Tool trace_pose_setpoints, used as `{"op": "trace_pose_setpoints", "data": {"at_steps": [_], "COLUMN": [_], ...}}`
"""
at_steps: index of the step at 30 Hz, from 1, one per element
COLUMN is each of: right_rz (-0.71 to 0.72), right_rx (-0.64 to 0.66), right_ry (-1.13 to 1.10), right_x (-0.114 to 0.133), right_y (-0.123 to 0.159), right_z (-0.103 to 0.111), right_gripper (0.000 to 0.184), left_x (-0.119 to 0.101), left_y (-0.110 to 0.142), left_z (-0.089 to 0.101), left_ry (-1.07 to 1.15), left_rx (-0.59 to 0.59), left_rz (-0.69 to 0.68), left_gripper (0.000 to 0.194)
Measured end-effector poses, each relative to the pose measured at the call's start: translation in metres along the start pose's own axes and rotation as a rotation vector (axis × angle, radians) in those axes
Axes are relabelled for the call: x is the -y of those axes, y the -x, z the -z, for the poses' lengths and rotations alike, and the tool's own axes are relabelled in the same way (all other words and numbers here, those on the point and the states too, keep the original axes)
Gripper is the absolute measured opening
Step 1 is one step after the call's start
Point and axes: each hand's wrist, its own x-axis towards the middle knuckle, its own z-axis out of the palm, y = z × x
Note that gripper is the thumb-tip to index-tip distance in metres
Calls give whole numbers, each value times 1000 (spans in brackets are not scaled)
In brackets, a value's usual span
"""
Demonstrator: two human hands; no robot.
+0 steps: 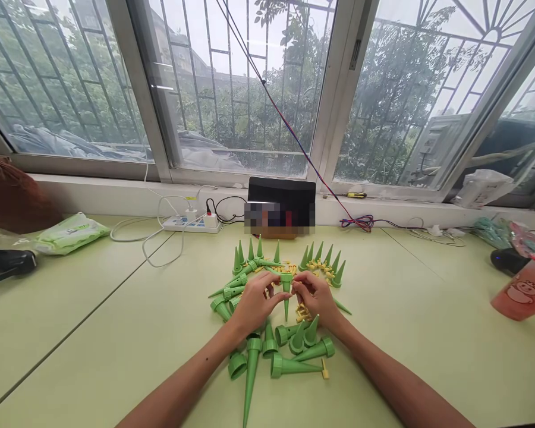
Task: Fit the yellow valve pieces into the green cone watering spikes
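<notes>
Between my hands a green plastic watering spike (286,297) hangs tip down, its wide ribbed collar at the top. My left hand (259,300) pinches it from the left with thumb and fingers. From the right, my right hand (314,295) has its fingertips pressed together close to the collar; whatever they hold is too small to make out. Loose green spikes (294,365) lie below and left of my hands. Small yellow plastic pieces (302,313) sit near my right hand, and one yellow T-shaped piece (324,370) lies at a spike's tip.
Behind my hands, several green spikes (337,267) stand upright around yellow pieces (320,267). A dark propped screen (282,199) is by the window, beside a power strip (191,224). At left lies a green packet (72,233); at right stands a red cup (524,291).
</notes>
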Motion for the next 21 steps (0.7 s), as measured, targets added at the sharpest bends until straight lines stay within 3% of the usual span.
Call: {"op": "trace_pose_setpoints", "data": {"at_steps": [21], "right_rz": [49], "right_rx": [30], "right_ry": [-25], "right_x": [2], "right_y": [2], "right_z": [-2], "right_gripper": [15], "left_x": [1], "left_y": [1], "left_z": [-3], "left_ry": [-1], "left_rx": [-83], "left_rz": [-62], "left_gripper": [21]}}
